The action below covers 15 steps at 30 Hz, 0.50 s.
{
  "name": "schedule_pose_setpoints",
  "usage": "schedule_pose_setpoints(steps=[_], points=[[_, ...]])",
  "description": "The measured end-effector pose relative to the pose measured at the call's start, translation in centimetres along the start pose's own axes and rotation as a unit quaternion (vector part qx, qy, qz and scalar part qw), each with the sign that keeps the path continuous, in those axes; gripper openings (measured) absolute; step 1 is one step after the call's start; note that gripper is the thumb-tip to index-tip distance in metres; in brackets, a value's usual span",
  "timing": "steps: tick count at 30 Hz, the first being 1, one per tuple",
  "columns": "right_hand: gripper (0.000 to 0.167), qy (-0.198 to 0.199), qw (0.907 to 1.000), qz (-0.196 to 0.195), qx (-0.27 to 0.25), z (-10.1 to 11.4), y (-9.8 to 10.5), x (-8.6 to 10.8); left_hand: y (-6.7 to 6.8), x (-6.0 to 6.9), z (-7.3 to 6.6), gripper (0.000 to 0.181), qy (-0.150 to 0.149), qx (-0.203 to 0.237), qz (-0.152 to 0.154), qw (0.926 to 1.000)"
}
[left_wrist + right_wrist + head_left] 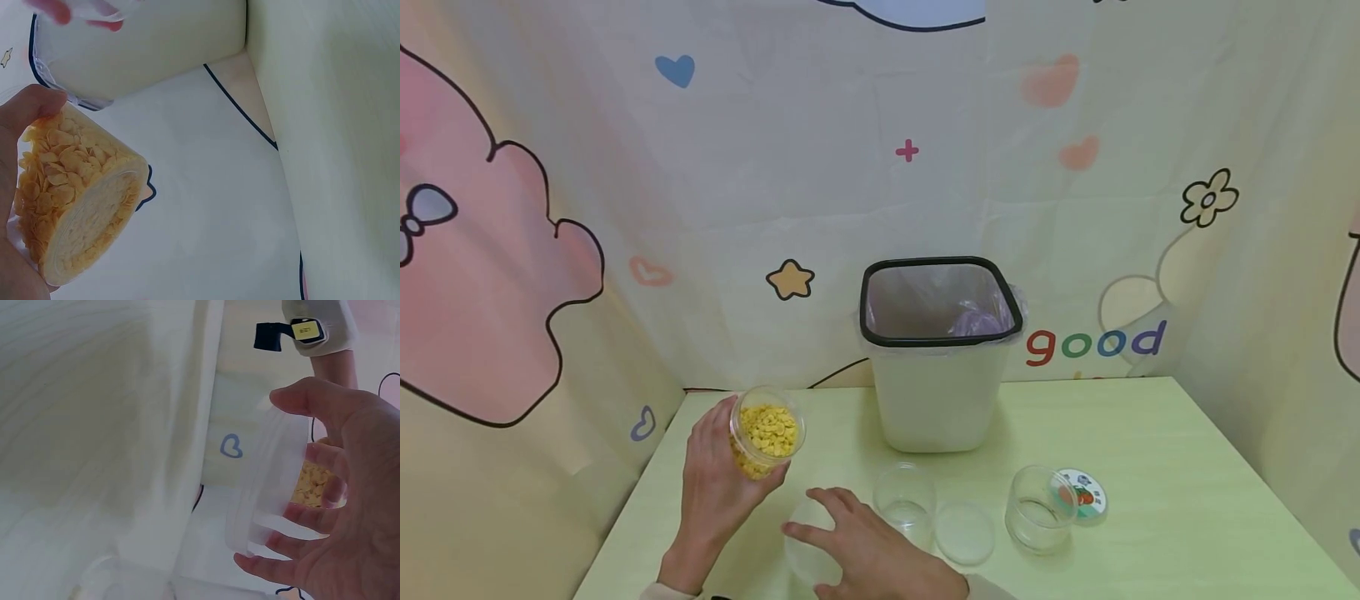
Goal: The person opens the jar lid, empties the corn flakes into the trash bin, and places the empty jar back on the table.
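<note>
My left hand (718, 471) grips a clear plastic jar (140, 164) of yellow flakes (769, 432), raised above the table's left side. Its open mouth tilts toward the head camera; in the left wrist view the jar's round base shows. My right hand (876, 546) is lower and to the right, fingers spread round the rim of a translucent white lid (265, 481). In the head view this lid (808, 542) is partly covered by the fingers. Behind the right hand stands an empty clear jar (904, 492), and a second translucent lid (964, 535) lies beside it.
A white bin (936, 400) with a black rim and a plastic liner stands at the back middle of the pale green table (1180, 500). Right of centre is another empty clear jar (1037, 529), next to a round printed lid (1093, 496). Patterned cloth (820, 167) hangs behind.
</note>
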State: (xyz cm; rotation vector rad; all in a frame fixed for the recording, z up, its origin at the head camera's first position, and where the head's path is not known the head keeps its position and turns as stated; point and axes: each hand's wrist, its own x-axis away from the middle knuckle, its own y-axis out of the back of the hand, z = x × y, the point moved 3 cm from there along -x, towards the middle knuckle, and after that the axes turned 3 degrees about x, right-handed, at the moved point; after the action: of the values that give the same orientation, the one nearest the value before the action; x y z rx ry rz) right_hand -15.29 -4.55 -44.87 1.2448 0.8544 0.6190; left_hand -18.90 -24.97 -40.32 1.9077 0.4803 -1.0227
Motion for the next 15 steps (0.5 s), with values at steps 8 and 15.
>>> schedule_pose_setpoints(steps=[8, 15], points=[[0.072, 0.006, 0.9999, 0.014, -0.007, -0.9, -1.9, 0.1, 0.0, 0.0, 0.0, 0.112, 0.002, 0.002, -0.003, 1.0000], [0.075, 0.007, 0.9998, -0.013, 0.010, -1.9, -3.3, 0.3, -0.2, 0.2, -0.1, 0.111, -0.005, -0.004, -0.012, 0.9999]])
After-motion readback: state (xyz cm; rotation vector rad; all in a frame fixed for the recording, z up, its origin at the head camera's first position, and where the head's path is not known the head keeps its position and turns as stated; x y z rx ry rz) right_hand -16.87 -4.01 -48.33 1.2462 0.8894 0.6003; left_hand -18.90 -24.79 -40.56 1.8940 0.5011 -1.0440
